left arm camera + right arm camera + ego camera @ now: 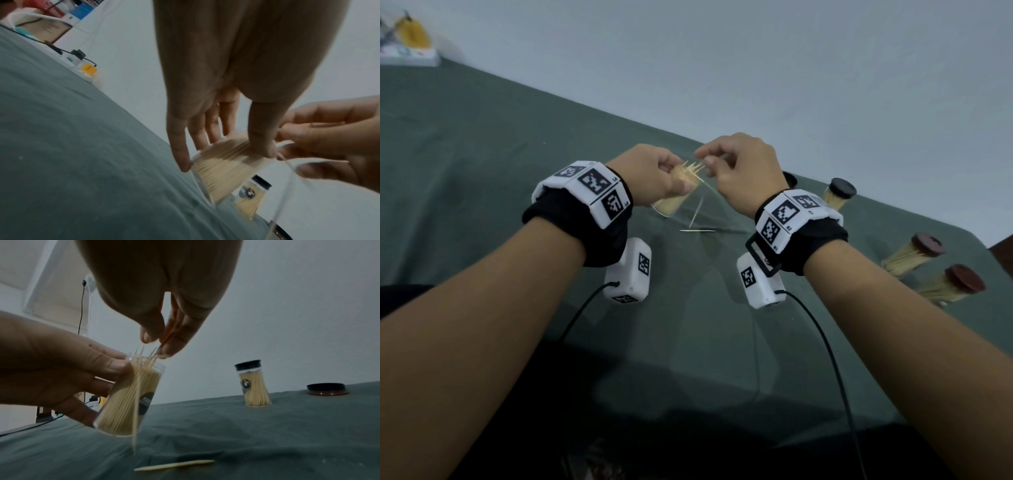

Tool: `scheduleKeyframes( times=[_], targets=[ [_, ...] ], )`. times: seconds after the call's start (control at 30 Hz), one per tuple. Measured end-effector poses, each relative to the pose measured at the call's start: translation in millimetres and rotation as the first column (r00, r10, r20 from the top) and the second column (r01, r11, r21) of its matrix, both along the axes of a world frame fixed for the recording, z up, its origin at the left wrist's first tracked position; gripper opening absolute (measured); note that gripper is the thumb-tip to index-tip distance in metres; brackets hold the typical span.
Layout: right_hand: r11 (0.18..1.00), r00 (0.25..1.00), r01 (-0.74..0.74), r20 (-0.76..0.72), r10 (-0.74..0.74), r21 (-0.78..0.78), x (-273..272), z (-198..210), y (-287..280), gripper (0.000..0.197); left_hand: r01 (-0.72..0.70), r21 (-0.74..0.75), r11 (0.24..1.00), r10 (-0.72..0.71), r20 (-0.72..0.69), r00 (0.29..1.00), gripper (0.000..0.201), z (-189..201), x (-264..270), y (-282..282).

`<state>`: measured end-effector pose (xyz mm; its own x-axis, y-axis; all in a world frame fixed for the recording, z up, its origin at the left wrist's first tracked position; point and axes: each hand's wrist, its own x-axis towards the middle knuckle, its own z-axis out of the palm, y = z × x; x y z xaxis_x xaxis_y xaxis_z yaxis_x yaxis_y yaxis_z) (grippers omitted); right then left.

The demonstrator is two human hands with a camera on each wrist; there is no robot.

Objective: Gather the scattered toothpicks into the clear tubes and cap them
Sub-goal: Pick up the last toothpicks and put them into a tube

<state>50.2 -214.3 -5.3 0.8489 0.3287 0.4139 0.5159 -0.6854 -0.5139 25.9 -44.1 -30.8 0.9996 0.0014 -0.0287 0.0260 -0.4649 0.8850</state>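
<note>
Toothpicks are light, stiff and slippery; my left hand fingers clamp their tube mid-body above the bench, right hand fingers pinching one at the mouth.

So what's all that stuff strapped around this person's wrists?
Both forearms are bare, with no sleeves. The left hand and right hand are ungloved. Each wrist wears a black fabric band carrying white blocks printed with black square codes, plus a hanging white box trailing a thin black cable.

Dim, bluish light. Plain pale wall behind; grey-green cloth over the table. Clutter far left.
</note>
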Motion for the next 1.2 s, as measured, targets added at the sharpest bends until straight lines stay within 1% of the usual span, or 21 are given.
scheduleKeyframes(
  times=[0.07,0.13,0.2,0.27,0.3,0.37,0.47,0.53,0.6,0.7,0.77,0.8,0.87,0.9,0.93,0.97,1.0,1.07,1.1,1.13,1.2],
  targets=[
    [1.000,1.000,0.009,-0.029,-0.009,-0.011,-1,0,-1,0.019,-0.049,0.005,0.999,0.049,-0.001,0.999,0.050,0,1,3],
    [0.997,0.994,-0.010,-0.112,0.001,-0.075,0,-2,-4,0.033,-0.065,-0.003,0.998,0.065,-0.009,0.998,0.050,-1,2,6],
    [0.993,0.989,-0.038,-0.145,0.021,-0.112,1,-4,-5,0.032,-0.049,-0.020,0.999,0.049,-0.012,0.999,0.051,-1,2,5],
    [0.995,0.997,-0.022,-0.076,0.015,-0.098,1,-6,-6,0.025,-0.016,-0.013,1.000,0.016,0.003,1.000,0.049,-1,1,1],
    [0.996,0.999,-0.010,-0.039,0.007,-0.091,2,-7,-5,0.026,-0.005,-0.008,1.000,0.005,0.010,1.000,0.047,-1,0,-1],
    [0.993,0.998,-0.034,-0.056,0.028,-0.113,2,-8,-4,0.038,0.005,-0.039,0.999,-0.004,0.002,1.000,0.044,-1,-1,-3],
    [0.971,0.985,-0.137,-0.127,0.114,-0.198,-2,-10,-2,0.059,-0.014,-0.119,0.993,0.009,-0.043,0.999,0.035,-1,0,-2],
    [0.967,0.984,-0.161,-0.106,0.143,-0.196,-6,-9,-3,0.063,-0.030,-0.130,0.991,0.024,-0.048,0.999,0.036,-1,1,-1],
    [0.972,0.987,-0.158,-0.063,0.149,-0.175,-6,-9,-3,0.065,-0.032,-0.140,0.990,0.025,-0.048,0.999,0.044,-2,1,0],
    [0.940,0.989,-0.128,-0.114,0.097,-0.316,-3,-8,-5,0.065,0.008,-0.132,0.991,-0.013,-0.037,0.999,0.039,-1,-1,-3],
    [0.938,0.992,-0.085,-0.114,0.049,-0.336,-2,-8,-6,0.062,0.022,-0.115,0.993,-0.025,-0.029,0.999,0.039,-1,-2,-3],
    [0.953,0.997,-0.065,-0.068,0.047,-0.295,-3,-9,-6,0.057,0.010,-0.101,0.995,-0.012,-0.025,1.000,0.042,0,-2,-3],
    [0.991,0.999,-0.044,0.025,0.048,-0.129,-3,-11,-9,0.042,-0.034,-0.036,0.999,0.034,-0.004,0.999,0.049,0,-2,1],
    [0.998,0.999,-0.023,0.026,0.025,-0.066,-3,-11,-11,0.032,-0.057,-0.006,0.998,0.057,0.004,0.998,0.051,1,-2,4],
    [0.999,1.000,0.000,-0.012,-0.001,-0.054,-4,-10,-14,0.023,-0.076,0.016,0.997,0.076,0.010,0.997,0.052,2,-2,6],
    [0.993,0.996,0.006,-0.086,-0.017,-0.120,-3,-9,-18,0.016,-0.089,0.034,0.995,0.089,0.016,0.996,0.051,2,-2,7],
    [0.966,0.984,-0.015,-0.176,-0.032,-0.258,-4,-9,-21,0.011,-0.099,0.050,0.994,0.098,0.022,0.995,0.051,2,-1,9],
    [0.842,0.940,-0.107,-0.329,-0.087,-0.529,-6,-13,-27,0.014,-0.109,0.074,0.991,0.107,0.027,0.994,0.050,2,-2,9],
    [0.786,0.924,-0.140,-0.365,-0.115,-0.603,-9,-17,-29,0.016,-0.108,0.083,0.991,0.106,0.026,0.994,0.050,2,-3,9],
    [0.755,0.918,-0.157,-0.376,-0.126,-0.636,-11,-20,-30,0.017,-0.106,0.091,0.990,0.104,0.024,0.994,0.051,2,-3,8],
    [0.755,0.921,-0.176,-0.377,-0.100,-0.632,-12,-24,-28,0.011,-0.101,0.107,0.989,0.099,0.024,0.995,0.051,2,-3,8]
  ],
)
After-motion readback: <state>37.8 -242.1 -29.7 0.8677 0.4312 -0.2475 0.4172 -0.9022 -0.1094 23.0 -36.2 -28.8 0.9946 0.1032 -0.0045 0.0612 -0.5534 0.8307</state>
